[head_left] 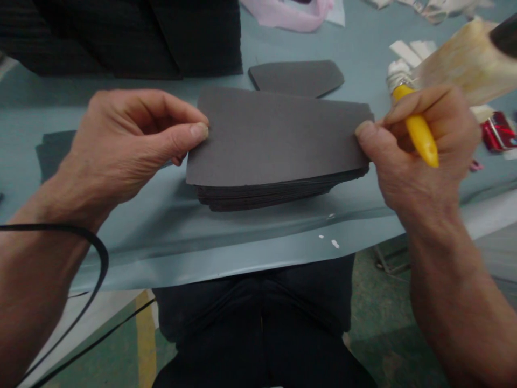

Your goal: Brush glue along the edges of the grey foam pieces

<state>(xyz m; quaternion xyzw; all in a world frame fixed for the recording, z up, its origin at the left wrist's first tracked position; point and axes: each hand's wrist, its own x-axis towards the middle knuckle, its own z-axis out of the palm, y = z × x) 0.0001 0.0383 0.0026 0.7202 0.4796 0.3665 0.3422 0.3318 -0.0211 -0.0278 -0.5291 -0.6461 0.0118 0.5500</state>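
Note:
A flat dark grey sheet [278,137] lies over a stack of similar dark sheets [266,195] near the table's front edge. My left hand [141,129] pinches the sheet's left edge between thumb and fingers. At the opposite end, my right hand [424,134] grips the sheet's right edge with thumb and forefinger. That same hand also carries a brush with a yellow handle [420,134], its whitish head pointing away from me. Just behind the stack rests another grey piece with angled corners [297,76].
Tall dark stacks [121,37] stand at the back left. A stained, pale container [464,62] is at the right, beside a red packet [498,132]. Pink material [291,13] lies at the back. A black cable [103,258] loops by my left forearm.

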